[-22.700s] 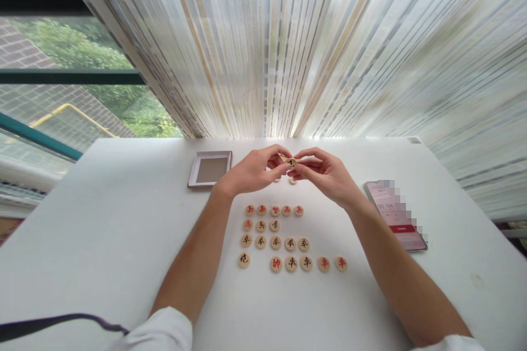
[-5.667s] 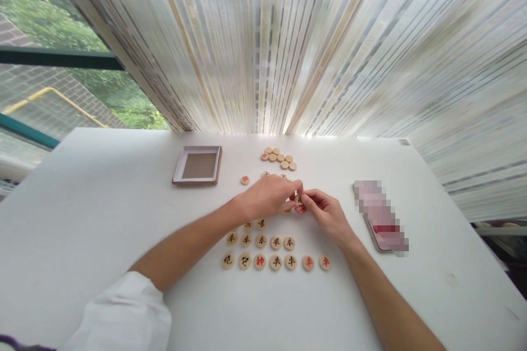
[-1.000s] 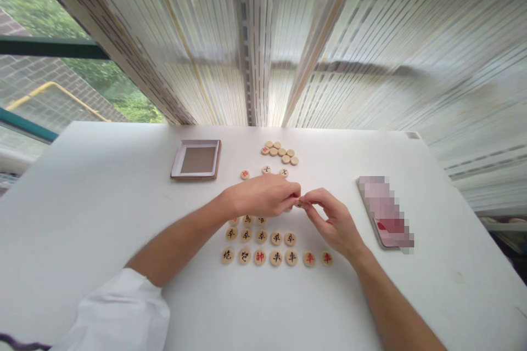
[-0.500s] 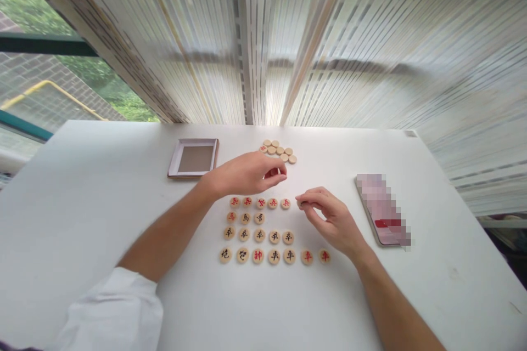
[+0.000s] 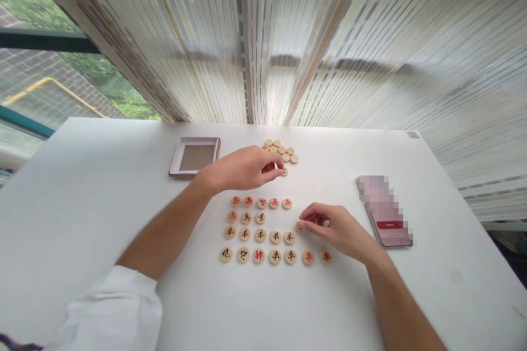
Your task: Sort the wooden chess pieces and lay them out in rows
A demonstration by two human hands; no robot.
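Note:
Round wooden Chinese chess pieces [image 5: 260, 235] lie in several neat rows on the white table, with red or black characters facing up. Behind them sits a tight cluster of pale pieces [image 5: 280, 149]. My left hand [image 5: 247, 169] reaches over the table, its curled fingertips on a loose piece [image 5: 284, 173] just in front of that cluster. My right hand [image 5: 325, 225] is beside the right end of the third row, pinching a small piece [image 5: 301, 225] that its fingers mostly hide.
A square white-rimmed tray with a brown base [image 5: 173, 156] lies at the far left of the table. A smartphone [image 5: 385, 211], its screen pixelated, lies to the right. Behind the table hang striped vertical blinds, with a window at the left.
My right hand has moved toward me, to the end of the third row. My left hand has shifted slightly forward and right, onto the loose piece near the cluster.

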